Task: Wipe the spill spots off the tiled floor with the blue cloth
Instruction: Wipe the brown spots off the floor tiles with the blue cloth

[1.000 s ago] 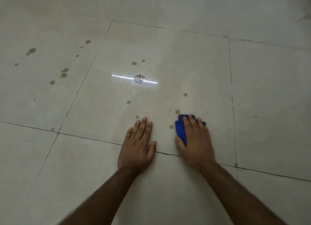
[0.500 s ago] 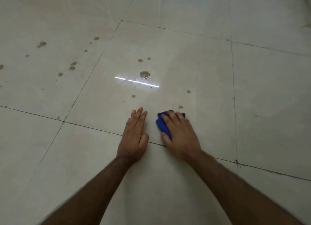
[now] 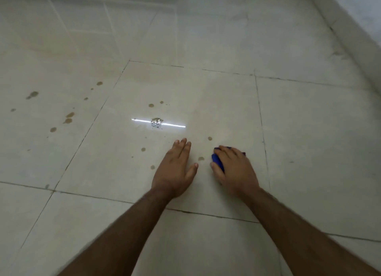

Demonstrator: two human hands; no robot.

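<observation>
Pale beige tiled floor (image 3: 309,131) fills your view, glossy large squares split by thin dark grout lines, with a raised skirting edge (image 3: 350,34) running along the far right. A bright strip of reflected light (image 3: 177,125) lies across the tile ahead of your hands, and it crosses the biggest spill spot (image 3: 157,122), which glitters wet.

Your right hand (image 3: 235,170) presses palm-down on the blue cloth (image 3: 217,161), fingers (image 3: 226,150) spread over it and the thumb curled along its near-left edge, so you hold it bunched against the floor. Only a rounded blue fold at the thumb side and a dark sliver past the fingertips show; the rest is hidden, so its long axis cannot be judged. The hand is blurred.

Your left hand (image 3: 175,170) lies just left of the cloth, flat and open on the same tile, fingers together pointing away from you, gripping nothing.

Between the two hands, right beside the cloth's left edge, sits a small brown spot (image 3: 201,158); another (image 3: 209,138) lies just beyond the cloth. Further left of the cloth, past the left hand, are two more drops (image 3: 143,149) (image 3: 152,167), and well off to the left a scatter of spots (image 3: 69,118) marks the neighbouring tile.
</observation>
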